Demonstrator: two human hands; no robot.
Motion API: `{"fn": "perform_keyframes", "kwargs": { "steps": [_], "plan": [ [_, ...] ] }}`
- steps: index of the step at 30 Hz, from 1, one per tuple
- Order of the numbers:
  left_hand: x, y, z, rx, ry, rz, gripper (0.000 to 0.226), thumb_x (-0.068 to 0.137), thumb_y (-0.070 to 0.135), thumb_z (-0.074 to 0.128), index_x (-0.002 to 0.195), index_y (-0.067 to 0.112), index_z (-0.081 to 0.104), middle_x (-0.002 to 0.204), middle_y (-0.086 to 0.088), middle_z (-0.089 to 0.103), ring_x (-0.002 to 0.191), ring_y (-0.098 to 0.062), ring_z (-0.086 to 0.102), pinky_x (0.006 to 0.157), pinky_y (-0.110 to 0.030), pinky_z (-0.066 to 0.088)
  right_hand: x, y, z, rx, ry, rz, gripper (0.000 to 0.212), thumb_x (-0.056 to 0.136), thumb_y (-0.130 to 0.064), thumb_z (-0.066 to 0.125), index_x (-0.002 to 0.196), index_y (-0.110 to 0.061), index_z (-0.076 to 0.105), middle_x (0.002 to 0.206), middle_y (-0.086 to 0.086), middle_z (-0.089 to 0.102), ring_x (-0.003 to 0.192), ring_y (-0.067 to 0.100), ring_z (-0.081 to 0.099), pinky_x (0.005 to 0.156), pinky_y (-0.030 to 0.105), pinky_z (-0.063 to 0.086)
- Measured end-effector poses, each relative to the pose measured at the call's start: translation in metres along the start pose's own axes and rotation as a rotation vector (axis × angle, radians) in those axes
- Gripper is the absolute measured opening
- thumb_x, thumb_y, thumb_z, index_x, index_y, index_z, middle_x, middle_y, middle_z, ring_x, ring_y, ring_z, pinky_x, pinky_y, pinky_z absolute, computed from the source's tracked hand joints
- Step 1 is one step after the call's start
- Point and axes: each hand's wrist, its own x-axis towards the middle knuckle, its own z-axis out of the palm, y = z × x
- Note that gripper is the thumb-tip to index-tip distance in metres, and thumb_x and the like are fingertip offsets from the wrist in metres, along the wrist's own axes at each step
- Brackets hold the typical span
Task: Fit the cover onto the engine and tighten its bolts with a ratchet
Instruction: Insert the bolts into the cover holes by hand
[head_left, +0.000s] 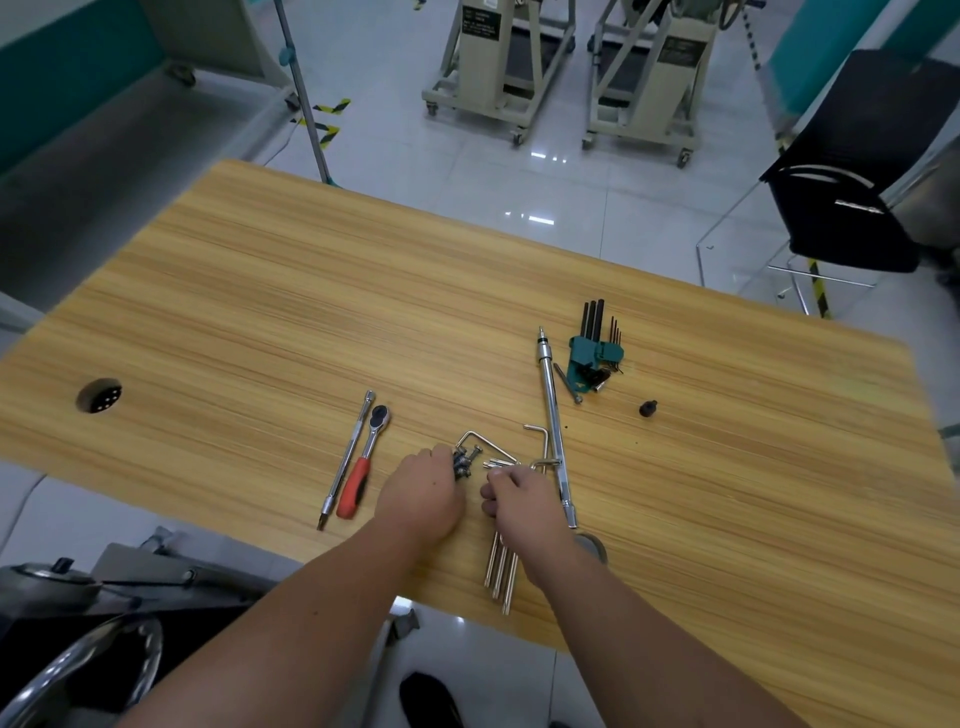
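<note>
gathering the bolts (461, 464) is the step in hand, by the look of it: a small dark cluster of them sits near the front edge of the tabletop (260, 291), about midway along it, and the left hand (423, 496) is curled over them with its fingertips closed on the pile. the right hand (522, 501) lies just beside, fingers bent down onto a fan of silver hex keys (501, 569) whose long shafts run back toward the front edge; whether it actually grips one or only rests there i cannot tell.

the bolts should be light, hard and prone to roll, so they are best scooped together in a cupped palm instead of pinched singly. the ratchet (363, 470), with its red handle, lies to the left of the left hand and apart from it, untouched, its head pointing toward the far edge. it looks stiff and fairly weighty; the red grip is the place to take it. touching its left side lies a slim extension bar (345, 460).

to the right of the hex keys a long silver driver (553, 426) runs front to back. beyond it, toward the far right, stands a green holder of black hex keys (595, 353), with a small black socket (648, 408) near it. no cover is clearly in view; metal parts at the lower left, off the tabletop, may belong to the engine (78, 597).
</note>
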Motion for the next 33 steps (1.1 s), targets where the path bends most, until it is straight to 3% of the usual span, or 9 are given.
{"fn": "perform_keyframes", "kwargs": {
  "steps": [6,9,11,15,20,23,26,29,33],
  "plan": [
    [0.005,-0.012,-0.016,-0.277,0.007,-0.081,0.006,0.098,0.024,0.047,0.097,0.018,0.046,0.081,0.003,0.055,0.071,-0.014,0.053,0.058,-0.033,0.036,0.003,-0.007,0.003,0.060,-0.006,0.014,0.023,0.102,-0.026,0.048,0.090,-0.018,0.066,0.080,-0.002,0.067,0.069,0.012,0.060,0.065,0.030,0.045],
    [0.005,-0.013,-0.028,-0.745,-0.091,-0.253,0.007,0.091,0.013,0.047,0.090,0.016,0.053,0.077,-0.001,0.054,0.068,-0.019,0.050,0.062,-0.032,0.037,0.005,-0.015,0.006,0.121,-0.013,0.032,0.021,0.103,-0.022,0.046,0.090,-0.017,0.063,0.082,0.002,0.066,0.071,0.015,0.060,0.066,0.032,0.045],
    [0.000,-0.012,-0.037,-1.120,-0.194,-0.367,0.013,0.083,0.003,0.046,0.083,0.016,0.048,0.072,-0.004,0.048,0.058,-0.020,0.044,0.055,-0.029,0.033,0.006,-0.021,0.007,0.199,-0.013,0.092,0.021,0.103,-0.022,0.046,0.091,-0.016,0.062,0.084,0.004,0.065,0.072,0.016,0.061,0.067,0.032,0.047],
    [-0.016,-0.005,-0.053,-1.665,-0.432,-0.386,0.021,0.076,0.000,0.042,0.080,0.020,0.043,0.067,0.002,0.041,0.045,-0.011,0.030,0.041,-0.020,0.024,0.007,-0.034,0.013,0.520,-0.107,0.312,0.025,0.104,-0.033,0.046,0.104,-0.011,0.058,0.106,0.011,0.067,0.092,0.025,0.066,0.072,0.034,0.055],
    [-0.028,0.002,-0.063,-1.685,-0.599,-0.334,0.018,0.070,0.005,0.041,0.081,0.018,0.046,0.068,0.002,0.039,0.042,-0.008,0.028,0.039,-0.018,0.018,0.017,-0.047,0.021,0.763,-0.200,0.367,0.039,0.102,-0.043,0.047,0.118,-0.008,0.056,0.115,0.016,0.066,0.100,0.030,0.064,0.089,0.045,0.053],
    [-0.031,0.001,-0.061,-1.694,-0.634,-0.359,0.017,0.072,0.004,0.039,0.081,0.018,0.045,0.068,0.001,0.039,0.041,-0.008,0.029,0.038,-0.018,0.018,0.020,-0.052,0.023,0.710,-0.215,0.365,0.033,0.102,-0.035,0.050,0.117,-0.008,0.059,0.109,0.019,0.067,0.086,0.030,0.057,0.073,0.039,0.051],
    [-0.034,-0.002,-0.058,-1.749,-0.639,-0.400,0.017,0.075,0.004,0.038,0.080,0.019,0.043,0.067,0.002,0.041,0.040,-0.007,0.030,0.040,-0.019,0.015,0.020,-0.054,0.026,0.630,-0.200,0.315,0.026,0.099,-0.010,0.053,0.121,0.003,0.058,0.088,0.018,0.064,0.065,0.025,0.057,0.058,0.034,0.048],
    [-0.035,-0.004,-0.057,-1.813,-0.630,-0.426,0.018,0.075,0.004,0.038,0.081,0.019,0.044,0.067,0.003,0.042,0.039,-0.007,0.031,0.041,-0.018,0.014,0.020,-0.052,0.030,0.634,-0.122,0.270,0.022,0.097,0.004,0.052,0.118,-0.003,0.055,0.098,0.020,0.068,0.076,0.026,0.066,0.061,0.035,0.055],
    [-0.036,-0.006,-0.055,-1.900,-0.646,-0.401,0.018,0.074,0.004,0.039,0.083,0.017,0.048,0.068,0.002,0.042,0.038,-0.007,0.033,0.036,-0.017,0.020,0.027,-0.054,0.031,0.841,0.011,0.319,0.015,0.098,0.007,0.047,0.106,-0.004,0.053,0.091,0.018,0.068,0.073,0.024,0.071,0.059,0.030,0.058]
  ]
}}
